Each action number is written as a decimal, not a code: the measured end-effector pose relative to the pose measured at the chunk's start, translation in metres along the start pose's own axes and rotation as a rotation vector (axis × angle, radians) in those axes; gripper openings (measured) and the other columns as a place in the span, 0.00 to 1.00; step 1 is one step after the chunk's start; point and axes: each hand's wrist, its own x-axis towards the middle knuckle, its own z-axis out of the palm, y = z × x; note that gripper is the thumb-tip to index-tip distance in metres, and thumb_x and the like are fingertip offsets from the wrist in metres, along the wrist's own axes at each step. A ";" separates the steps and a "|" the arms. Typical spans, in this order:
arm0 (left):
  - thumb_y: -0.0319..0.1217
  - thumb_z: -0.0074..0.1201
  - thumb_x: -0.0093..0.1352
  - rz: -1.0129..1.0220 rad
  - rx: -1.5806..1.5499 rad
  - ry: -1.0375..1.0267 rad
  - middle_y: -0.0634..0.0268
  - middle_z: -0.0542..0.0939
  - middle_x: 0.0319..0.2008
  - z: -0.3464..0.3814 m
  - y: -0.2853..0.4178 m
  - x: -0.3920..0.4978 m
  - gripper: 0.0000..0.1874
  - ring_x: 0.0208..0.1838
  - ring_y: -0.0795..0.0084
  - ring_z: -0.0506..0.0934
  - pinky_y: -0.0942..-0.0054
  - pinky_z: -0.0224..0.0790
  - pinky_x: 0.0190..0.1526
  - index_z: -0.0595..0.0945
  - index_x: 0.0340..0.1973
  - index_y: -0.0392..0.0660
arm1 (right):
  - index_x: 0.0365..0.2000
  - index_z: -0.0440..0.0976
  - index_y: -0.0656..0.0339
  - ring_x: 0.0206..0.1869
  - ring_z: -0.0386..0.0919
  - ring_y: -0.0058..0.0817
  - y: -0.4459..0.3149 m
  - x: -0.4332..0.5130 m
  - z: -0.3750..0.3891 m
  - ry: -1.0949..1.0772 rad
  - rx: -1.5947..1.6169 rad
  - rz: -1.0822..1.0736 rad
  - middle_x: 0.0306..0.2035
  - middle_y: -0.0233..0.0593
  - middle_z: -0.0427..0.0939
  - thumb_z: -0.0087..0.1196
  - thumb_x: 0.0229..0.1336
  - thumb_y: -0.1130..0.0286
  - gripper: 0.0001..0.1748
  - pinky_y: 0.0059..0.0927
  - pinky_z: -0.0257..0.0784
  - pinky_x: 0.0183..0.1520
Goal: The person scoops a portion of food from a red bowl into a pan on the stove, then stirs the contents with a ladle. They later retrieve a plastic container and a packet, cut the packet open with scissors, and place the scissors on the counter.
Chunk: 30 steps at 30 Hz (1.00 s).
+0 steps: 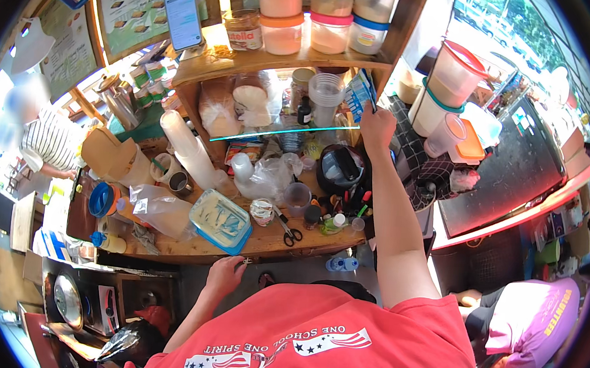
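My right hand (378, 127) reaches up to the shelf unit and grips the lower edge of a blue and white printed packet (360, 93). Left of the packet stands a stack of clear plastic cups (325, 96), with a small dark bottle (304, 111) beside it. At the front edge of the wooden table, my left hand (226, 275) pinches a small light-coloured object (247, 260), too small to identify. Closest to that hand is a blue-rimmed plastic tub (220, 222) with a pale spread inside. Black-handled scissors (290, 230) lie on the tabletop.
Lidded tubs (280, 31) and a Nutella jar (242, 30) line the upper shelf beside a phone (183, 17). Tall stacked cups (187, 145) and a black bowl (342, 169) crowd the table. People are at left (52, 136) and lower right (526, 323).
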 end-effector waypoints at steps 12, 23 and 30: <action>0.34 0.67 0.69 0.388 -0.753 0.098 0.53 0.83 0.57 -0.019 0.194 0.098 0.32 0.57 0.61 0.82 0.66 0.75 0.57 0.74 0.66 0.38 | 0.32 0.86 0.71 0.24 0.83 0.20 0.008 -0.124 -0.226 -0.559 0.419 0.065 0.20 0.38 0.83 0.62 0.66 0.61 0.19 0.26 0.77 0.30; 0.35 0.76 0.63 0.583 -0.648 -0.380 0.57 0.85 0.47 0.043 0.291 0.100 0.32 0.50 0.73 0.82 0.70 0.75 0.54 0.76 0.58 0.39 | 0.58 0.73 0.65 0.48 0.79 0.18 0.106 -0.246 -0.252 -0.778 0.875 0.423 0.49 0.33 0.82 0.67 0.55 0.75 0.30 0.29 0.76 0.55; 0.29 0.68 0.70 0.286 -0.968 -0.745 0.63 0.83 0.45 0.067 0.321 0.105 0.18 0.50 0.78 0.80 0.75 0.76 0.52 0.78 0.51 0.36 | 0.56 0.75 0.62 0.45 0.80 0.16 0.144 -0.260 -0.288 -0.715 1.031 0.498 0.46 0.31 0.84 0.69 0.59 0.76 0.25 0.25 0.79 0.51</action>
